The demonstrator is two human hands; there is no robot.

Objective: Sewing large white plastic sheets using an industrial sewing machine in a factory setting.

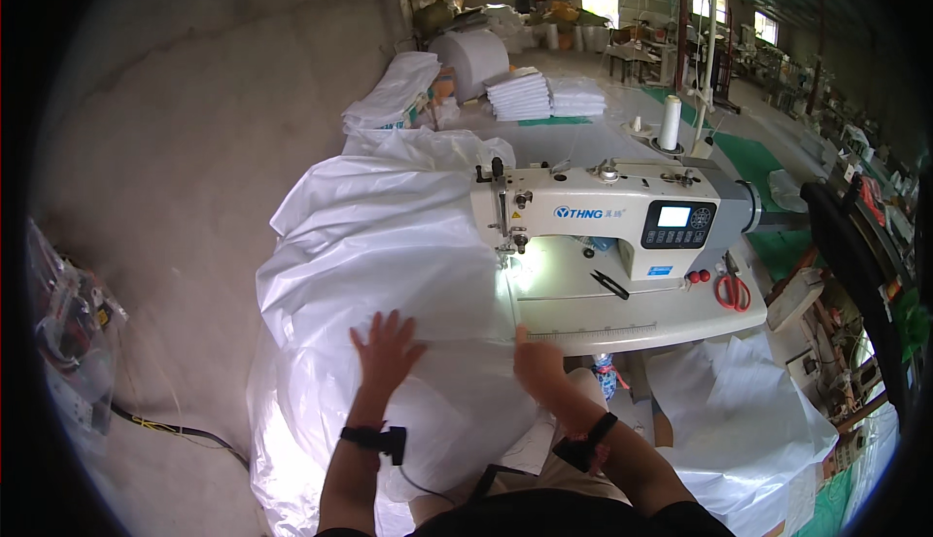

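A large white plastic-looking sheet [389, 279] drapes in folds over the left of the sewing machine [603, 202] and down toward my lap. My left hand [389, 352] lies flat on the sheet with its fingers spread. At the sheet's right edge, by the front rim of the machine bed [671, 313], my right hand [539, 362] is closed on the edge; its fingertips are partly hidden. The edge runs up from there to the lit needle area [515, 263]. Both wrists wear black straps.
Black thread snips [610, 284] and red-handled scissors [733, 291] lie on the machine bed. A white thread cone [671, 122] stands behind the machine. Folded white stacks [518, 95] lie at the back. More white sheeting [734, 411] hangs at the lower right. A wall [204, 129] is on the left.
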